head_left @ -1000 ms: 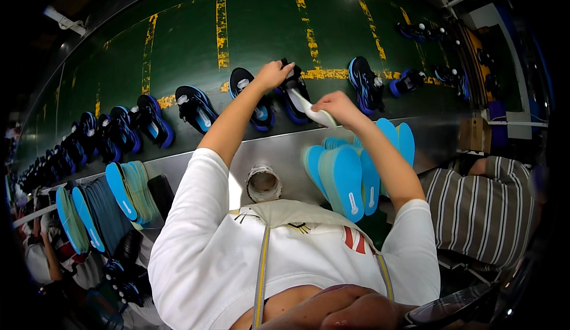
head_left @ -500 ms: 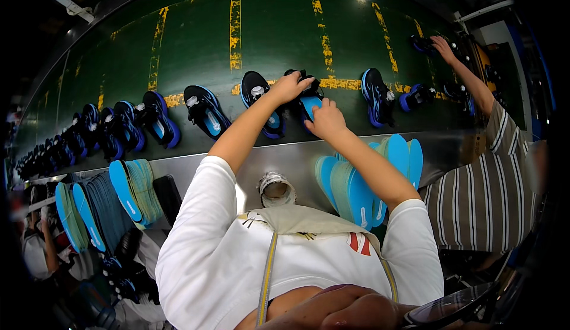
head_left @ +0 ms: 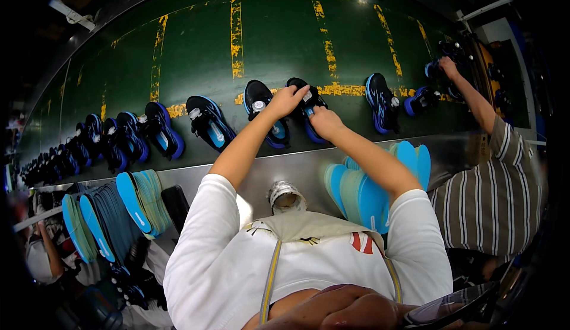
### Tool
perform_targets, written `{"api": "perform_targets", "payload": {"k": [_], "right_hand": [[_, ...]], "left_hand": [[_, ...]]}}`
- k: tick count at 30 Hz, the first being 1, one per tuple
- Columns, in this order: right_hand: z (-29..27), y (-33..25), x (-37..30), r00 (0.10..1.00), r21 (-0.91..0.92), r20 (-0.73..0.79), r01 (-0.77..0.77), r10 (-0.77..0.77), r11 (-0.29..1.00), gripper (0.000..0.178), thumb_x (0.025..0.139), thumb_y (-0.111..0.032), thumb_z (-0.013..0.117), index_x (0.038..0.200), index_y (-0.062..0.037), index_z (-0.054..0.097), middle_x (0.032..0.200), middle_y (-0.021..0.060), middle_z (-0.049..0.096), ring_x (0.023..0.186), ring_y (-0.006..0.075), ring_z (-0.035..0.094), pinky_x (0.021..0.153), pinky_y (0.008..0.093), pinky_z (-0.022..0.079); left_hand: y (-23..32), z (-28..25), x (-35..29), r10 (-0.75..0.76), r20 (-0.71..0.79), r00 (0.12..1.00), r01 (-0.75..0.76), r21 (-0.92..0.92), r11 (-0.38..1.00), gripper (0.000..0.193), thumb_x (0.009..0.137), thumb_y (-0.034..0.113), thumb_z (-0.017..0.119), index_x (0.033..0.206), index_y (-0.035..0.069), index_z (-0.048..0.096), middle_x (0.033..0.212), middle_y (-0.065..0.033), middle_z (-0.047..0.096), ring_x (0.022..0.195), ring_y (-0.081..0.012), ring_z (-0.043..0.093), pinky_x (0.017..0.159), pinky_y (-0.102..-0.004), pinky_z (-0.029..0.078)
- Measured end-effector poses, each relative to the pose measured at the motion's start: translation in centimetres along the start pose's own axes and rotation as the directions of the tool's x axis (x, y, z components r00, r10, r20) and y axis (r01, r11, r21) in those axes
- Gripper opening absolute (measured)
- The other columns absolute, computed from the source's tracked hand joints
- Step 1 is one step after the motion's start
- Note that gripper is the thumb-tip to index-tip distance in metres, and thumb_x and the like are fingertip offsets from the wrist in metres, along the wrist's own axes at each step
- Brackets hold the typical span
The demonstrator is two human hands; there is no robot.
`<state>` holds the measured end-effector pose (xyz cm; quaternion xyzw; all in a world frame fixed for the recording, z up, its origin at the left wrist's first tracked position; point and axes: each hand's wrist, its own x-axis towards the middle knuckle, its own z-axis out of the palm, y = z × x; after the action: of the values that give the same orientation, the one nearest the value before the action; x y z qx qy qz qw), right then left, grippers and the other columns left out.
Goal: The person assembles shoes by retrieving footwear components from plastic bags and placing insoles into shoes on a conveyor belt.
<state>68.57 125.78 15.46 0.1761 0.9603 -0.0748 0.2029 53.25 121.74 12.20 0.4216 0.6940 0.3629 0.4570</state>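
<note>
A black-and-blue sneaker (head_left: 317, 99) lies in front of me on the green belt, toe pointing away. My left hand (head_left: 290, 100) grips its tongue area, with the thumb and fingers over the upper. Curled fingers of my right hand (head_left: 326, 124) reach into the shoe opening, on a light-blue insole (head_left: 309, 111); the fingertips are hidden inside. Just left of it sits another sneaker (head_left: 259, 101) with a blue insole in it. To the right stands a further sneaker (head_left: 381, 102), its opening turned toward me.
A row of sneakers (head_left: 164, 129) runs left along the green belt (head_left: 273, 39). Stacked blue insoles (head_left: 355, 196) stand by my right arm, more insole stacks (head_left: 139, 202) at left. A tape roll (head_left: 287, 198) sits before me. At right, a co-worker's hand (head_left: 448, 67) reaches toward shoes.
The blue insole has gone deeper into the shoe, and my right hand has followed it toward the opening. My left hand has shifted slightly over the tongue. The co-worker's hand has moved.
</note>
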Motion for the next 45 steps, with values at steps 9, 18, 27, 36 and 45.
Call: {"api": "perform_targets", "payload": {"k": [9, 18, 27, 36, 45], "right_hand": [[-0.9, -0.5, 1.7, 0.927, -0.13, 0.362, -0.053, 0.097, 0.99, 0.022, 0.074, -0.013, 0.045, 0.088, -0.0024, 0.059, 0.097, 0.0132, 0.047, 0.09, 0.0241, 0.047, 0.071, 0.0312, 0.044], [0.1, -0.2, 2.7, 0.849, -0.22, 0.52, 0.023, 0.097, 0.975, 0.03, 0.081, -0.021, 0.039, 0.099, -0.0049, 0.055, 0.108, 0.0094, 0.046, 0.097, 0.0237, 0.045, 0.078, 0.0323, 0.04], [0.7, 1.5, 3.3, 0.887, -0.191, 0.459, 0.158, -0.054, 0.969, 0.024, 0.077, -0.016, 0.042, 0.087, -0.0075, 0.062, 0.1, 0.0071, 0.056, 0.094, 0.0179, 0.049, 0.078, 0.0278, 0.039], [-1.1, 1.2, 1.5, 0.814, -0.355, 0.549, 0.434, -0.191, 0.828, 0.026, 0.078, -0.018, 0.041, 0.091, -0.0106, 0.061, 0.101, 0.0007, 0.056, 0.1, 0.0129, 0.047, 0.095, 0.0304, 0.017], [0.7, 1.3, 1.5, 0.878, -0.361, 0.458, 0.329, -0.141, 0.873, 0.026, 0.075, -0.018, 0.042, 0.092, -0.0124, 0.061, 0.097, -0.0014, 0.058, 0.1, 0.0121, 0.047, 0.098, 0.0319, 0.011]], "left_hand": [[-0.6, 0.4, 0.1, 0.053, 0.006, 0.999, -0.053, -0.004, 0.999, 0.049, 0.079, 0.042, 0.042, 0.076, -0.006, 0.053, 0.074, -0.0252, 0.054, 0.073, -0.0372, 0.052, 0.065, -0.0382, 0.041], [-0.1, 0.2, -0.1, 0.041, 0.029, 0.999, -0.042, 0.036, 0.998, 0.049, 0.079, 0.042, 0.042, 0.076, -0.005, 0.053, 0.076, -0.0247, 0.054, 0.075, -0.0365, 0.052, 0.066, -0.0371, 0.04], [0.8, 0.4, -0.1, -0.046, 0.054, 0.997, 0.039, 0.125, 0.991, 0.049, 0.078, 0.044, 0.043, 0.076, -0.004, 0.052, 0.077, -0.0227, 0.055, 0.076, -0.0364, 0.052, 0.066, -0.0369, 0.04], [2.8, 1.7, -1.0, 0.373, -0.252, 0.893, -0.167, 0.584, 0.794, 0.034, 0.072, 0.026, 0.056, 0.094, 0.003, 0.043, 0.074, -0.0159, 0.055, 0.066, -0.0326, 0.055, 0.057, -0.0381, 0.044], [2.9, 2.1, -0.9, 0.385, 0.118, 0.915, -0.342, 0.731, 0.59, 0.029, 0.069, 0.028, 0.058, 0.079, 0.004, 0.045, 0.075, -0.0149, 0.051, 0.066, -0.031, 0.054, 0.056, -0.0385, 0.044]]}}
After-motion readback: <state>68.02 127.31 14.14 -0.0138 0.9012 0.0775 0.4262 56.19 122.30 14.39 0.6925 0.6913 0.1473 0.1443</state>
